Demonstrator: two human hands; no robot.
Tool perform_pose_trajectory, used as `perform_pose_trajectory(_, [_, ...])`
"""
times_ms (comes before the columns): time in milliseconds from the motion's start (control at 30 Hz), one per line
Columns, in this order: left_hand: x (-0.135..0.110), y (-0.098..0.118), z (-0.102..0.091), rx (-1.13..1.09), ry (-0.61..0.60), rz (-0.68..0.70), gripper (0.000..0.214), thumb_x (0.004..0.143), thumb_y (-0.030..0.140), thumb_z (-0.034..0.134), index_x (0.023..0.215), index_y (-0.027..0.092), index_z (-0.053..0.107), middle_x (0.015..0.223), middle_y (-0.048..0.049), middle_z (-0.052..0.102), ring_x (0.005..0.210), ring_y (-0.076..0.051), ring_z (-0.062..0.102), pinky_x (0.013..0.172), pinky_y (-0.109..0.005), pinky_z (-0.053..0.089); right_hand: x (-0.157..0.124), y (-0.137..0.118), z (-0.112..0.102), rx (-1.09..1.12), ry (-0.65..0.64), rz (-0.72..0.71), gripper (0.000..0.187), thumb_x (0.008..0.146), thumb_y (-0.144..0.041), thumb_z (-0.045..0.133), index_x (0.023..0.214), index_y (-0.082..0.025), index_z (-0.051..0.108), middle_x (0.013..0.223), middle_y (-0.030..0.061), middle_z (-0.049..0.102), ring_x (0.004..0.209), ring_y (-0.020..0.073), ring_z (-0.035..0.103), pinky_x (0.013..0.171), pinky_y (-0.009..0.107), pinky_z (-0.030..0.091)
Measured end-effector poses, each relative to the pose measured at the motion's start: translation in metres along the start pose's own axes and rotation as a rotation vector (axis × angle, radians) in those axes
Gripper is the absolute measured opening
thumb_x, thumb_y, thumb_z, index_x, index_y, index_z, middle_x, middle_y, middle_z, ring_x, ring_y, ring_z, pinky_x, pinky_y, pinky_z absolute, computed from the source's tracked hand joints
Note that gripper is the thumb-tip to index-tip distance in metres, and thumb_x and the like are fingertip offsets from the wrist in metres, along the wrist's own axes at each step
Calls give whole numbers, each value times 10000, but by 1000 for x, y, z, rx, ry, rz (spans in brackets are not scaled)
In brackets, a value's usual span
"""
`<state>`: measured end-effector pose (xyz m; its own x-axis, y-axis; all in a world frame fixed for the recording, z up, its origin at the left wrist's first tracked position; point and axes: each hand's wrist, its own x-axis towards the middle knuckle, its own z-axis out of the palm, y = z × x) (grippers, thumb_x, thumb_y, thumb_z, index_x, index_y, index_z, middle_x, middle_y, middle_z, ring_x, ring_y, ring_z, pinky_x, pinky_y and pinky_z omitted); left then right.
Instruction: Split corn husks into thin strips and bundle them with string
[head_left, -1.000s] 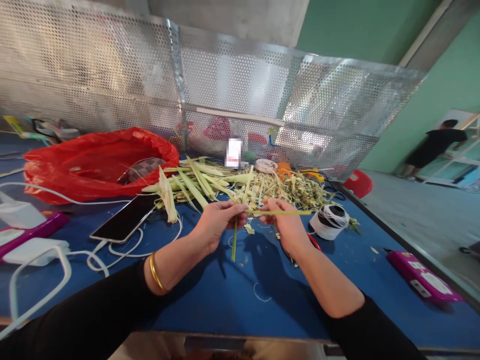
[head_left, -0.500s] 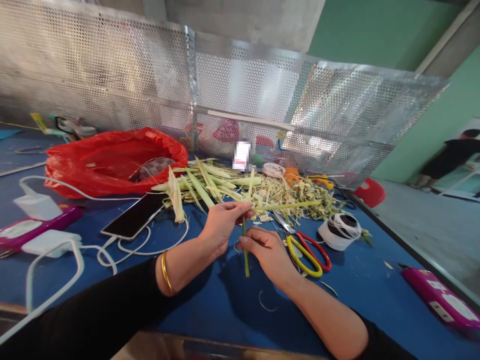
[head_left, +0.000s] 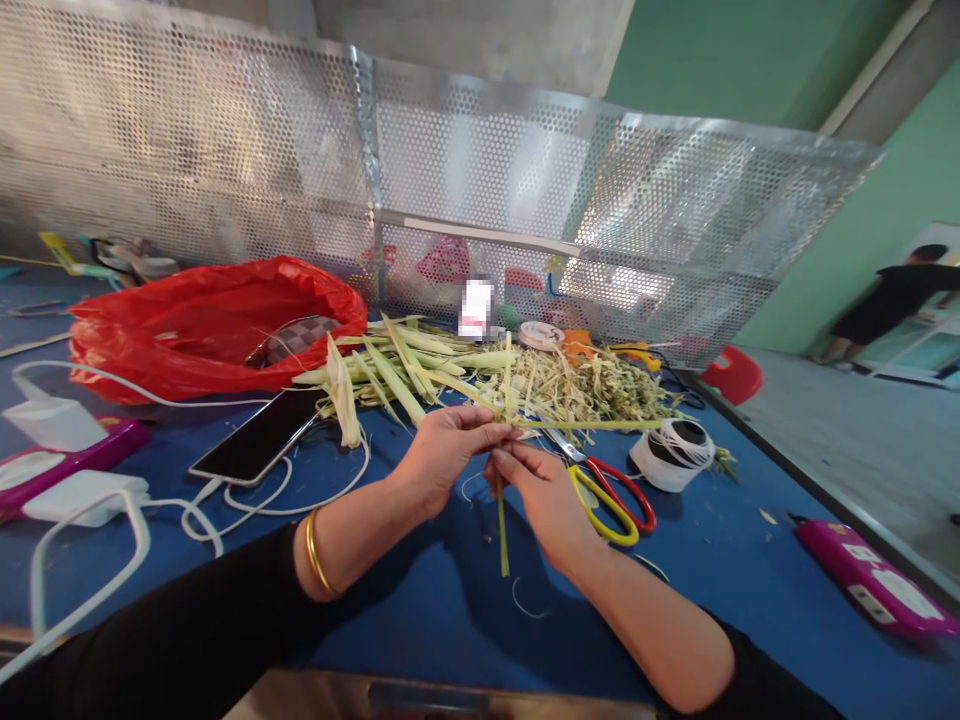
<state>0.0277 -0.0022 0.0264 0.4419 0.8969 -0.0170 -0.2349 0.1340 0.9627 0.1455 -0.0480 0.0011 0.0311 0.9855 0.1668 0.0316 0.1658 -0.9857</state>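
Note:
Thin green-yellow corn husk strips (head_left: pixel 592 425) are crossed in front of me, one arm reaching right, one pointing away and one hanging down toward me. My left hand (head_left: pixel 446 455) is closed in a pinch on the crossing point. Just below, my right hand (head_left: pixel 540 495) is closed, thumb and fingers pinching the downward strip close to the left fingertips. A fine thread (head_left: pixel 471 485) loops beside the hands. Scissors (head_left: pixel 611 500) with one red and one yellow handle lie right of my right hand. My fingers hide the crossing itself.
Behind the hands lie corn husks (head_left: pixel 397 375) and a heap of shredded husk (head_left: pixel 592 385). A spool of white thread (head_left: pixel 670 458) stands at right. A red plastic bag (head_left: pixel 150 335), phone (head_left: pixel 259 440), white cable and purple power strip (head_left: pixel 874 580) flank the work. A person (head_left: pixel 892 305) stands far right.
My right hand has moved up the downward strip, close to the left fingers. The sideways strip now reaches across to the spool. The view has shifted slightly.

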Motion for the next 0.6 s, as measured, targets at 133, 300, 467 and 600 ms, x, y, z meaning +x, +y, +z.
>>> perform_pose_trajectory(133, [2,-1,-3,-55,80,-17,156,642,249,746,637,126,650,684,-48,683,528,-120,586,446,-225,440,-2,-4,0,-85,-31,-32,277,845,-296,527,598,-177,568,589,-9,520,600,131,463,603,255,365])
perform_pose_trajectory(300, [1,-1,1,-118,217,-13,152,599,174,764,705,106,679,690,-65,705,662,-157,652,548,-222,497,-8,-7,3,-166,-64,-36,283,851,-296,514,601,-178,573,547,-26,468,560,121,431,547,246,323])
perform_pose_trajectory(467, [4,-3,0,-146,257,-13,226,570,155,789,764,113,682,663,-47,706,669,-153,663,668,-259,524,-9,-7,4,-190,-95,4,302,842,-344,534,597,-175,588,530,-28,477,544,120,446,534,243,335])
perform_pose_trajectory(600, [8,1,-9,-98,178,-70,219,587,188,791,766,114,690,671,-40,703,650,-132,650,678,-251,512,1,-7,-6,-56,51,38,257,795,-402,613,668,-179,605,560,-32,523,548,119,485,560,246,384])
